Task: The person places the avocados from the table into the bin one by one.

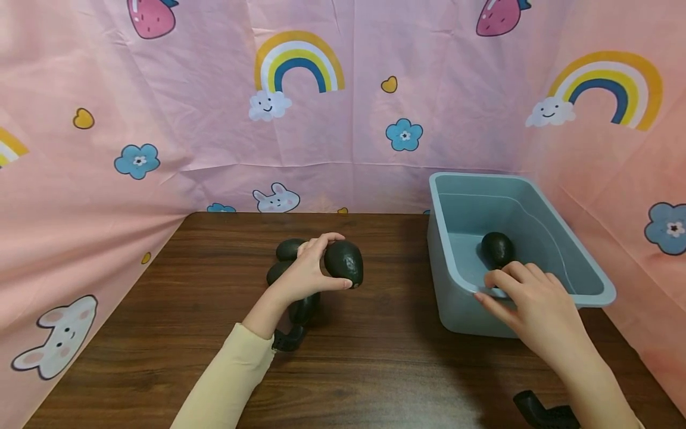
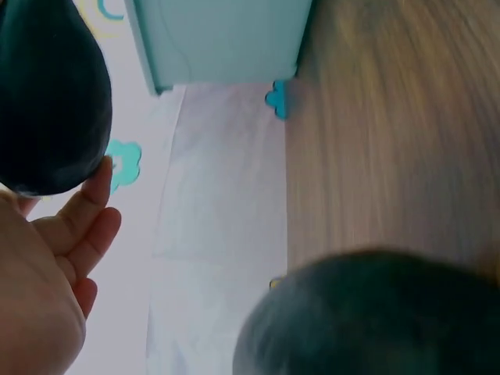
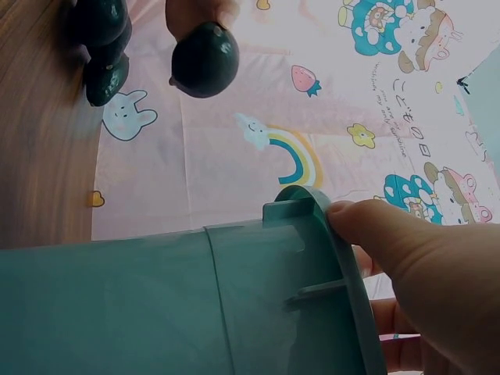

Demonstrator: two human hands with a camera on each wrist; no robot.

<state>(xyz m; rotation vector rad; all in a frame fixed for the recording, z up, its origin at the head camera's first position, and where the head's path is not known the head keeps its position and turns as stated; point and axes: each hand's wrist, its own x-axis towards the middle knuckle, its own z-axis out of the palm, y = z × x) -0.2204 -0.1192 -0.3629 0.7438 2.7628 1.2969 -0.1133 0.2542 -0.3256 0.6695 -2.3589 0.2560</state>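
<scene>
A dark green avocado is held above the table by my left hand, thumb at its lower end and fingers at its upper left. In the left wrist view that avocado is at upper left, close to the fingers. Several more avocados lie on the table in a row behind my left forearm, partly hidden by it. My right hand grips the near rim of a grey-blue plastic bin, thumb outside and fingers over the edge. Inside the bin lies one avocado, close to the right fingers.
The brown wooden table ends at a pink printed cloth that hangs at the back and both sides. The bin stands at the table's right, near the cloth. Dark wrist-camera mounts show at both wrists.
</scene>
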